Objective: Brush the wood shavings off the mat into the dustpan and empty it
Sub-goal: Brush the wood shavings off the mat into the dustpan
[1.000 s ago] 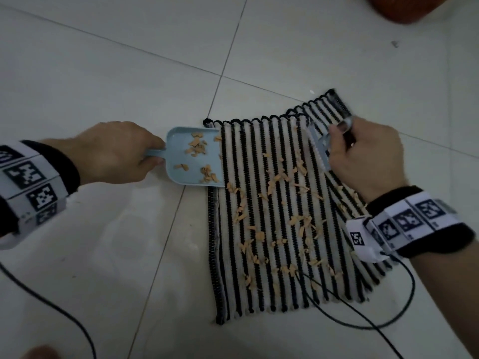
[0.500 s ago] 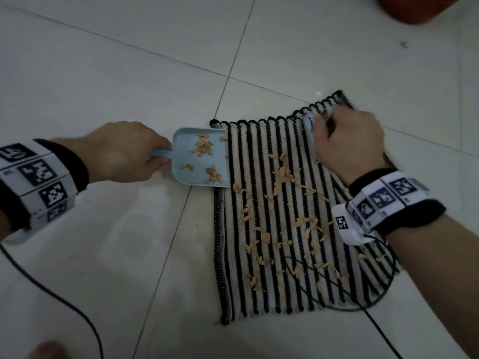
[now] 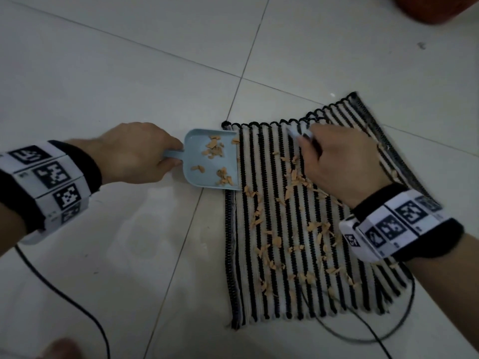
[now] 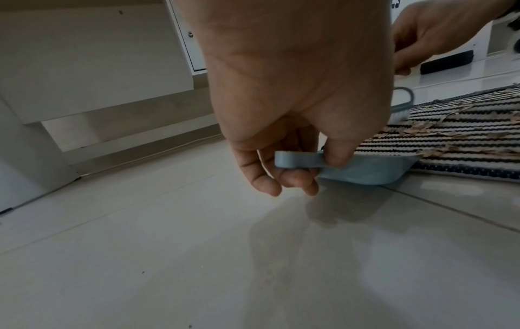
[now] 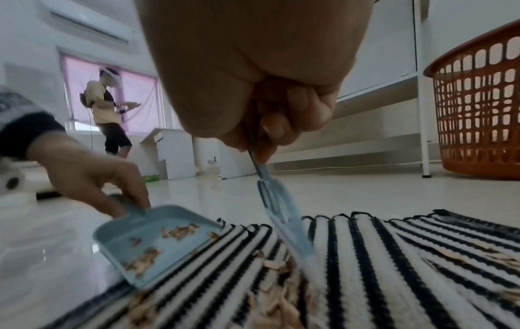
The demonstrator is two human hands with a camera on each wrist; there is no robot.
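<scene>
A black-and-white striped mat [image 3: 298,301] [image 5: 394,256] lies on the tiled floor, strewn with tan wood shavings [image 3: 274,242] [image 5: 278,276]. My left hand [image 3: 134,154] [image 4: 295,111] grips the handle of a light blue dustpan [image 3: 210,167] [image 4: 363,169] [image 5: 152,242], whose lip rests on the mat's left edge near the far corner. Several shavings lie inside the pan. My right hand [image 3: 337,161] [image 5: 253,78] grips a small blue brush [image 3: 298,130] [image 5: 281,213] [image 4: 399,106], bristles down on the mat's far part, right of the pan.
An orange laundry basket [image 5: 478,106] [image 3: 435,9] stands on the floor beyond the mat's far right. White furniture [image 4: 93,73] lines the wall to the left. Black cables [image 3: 64,296] trail over the tiles near me. A person [image 5: 108,111] stands far off by a window.
My right hand has carried the brush leftwards across the mat's far part, closer to the dustpan. The left hand and dustpan have held their place at the mat's edge.
</scene>
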